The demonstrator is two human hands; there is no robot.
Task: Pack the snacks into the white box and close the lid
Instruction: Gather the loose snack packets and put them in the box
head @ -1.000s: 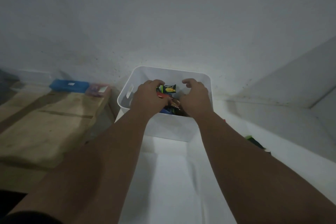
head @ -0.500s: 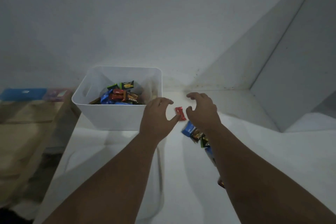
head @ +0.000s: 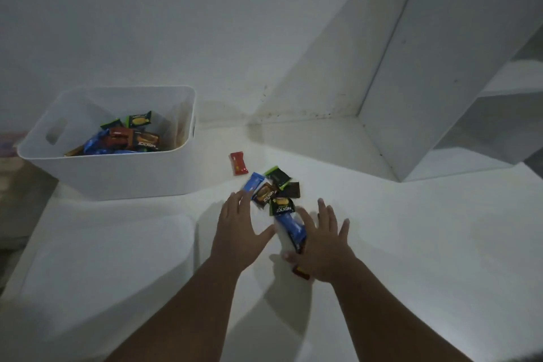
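Note:
The white box (head: 117,175) stands open at the left on a white surface, with several snack packets (head: 129,138) inside. To its right a loose pile of packets (head: 274,194) lies on the surface, and a red packet (head: 238,163) lies apart just beyond it. My left hand (head: 238,232) is spread flat on the left of the pile, its fingertips by a blue packet (head: 252,182). My right hand (head: 321,241) is spread on the right, beside a long blue packet (head: 291,228), and partly covers a red one (head: 301,272).
A flat white lid (head: 111,258) lies in front of the box, left of my left arm. A white wall (head: 205,23) runs behind, and a large white panel (head: 440,67) leans at the right. A wooden surface (head: 8,173) edges the far left.
Both hands left the box, where they were a second ago, and came down to the loose pile. Their curled fingers have spread out flat on either side of the packets. The view swung right.

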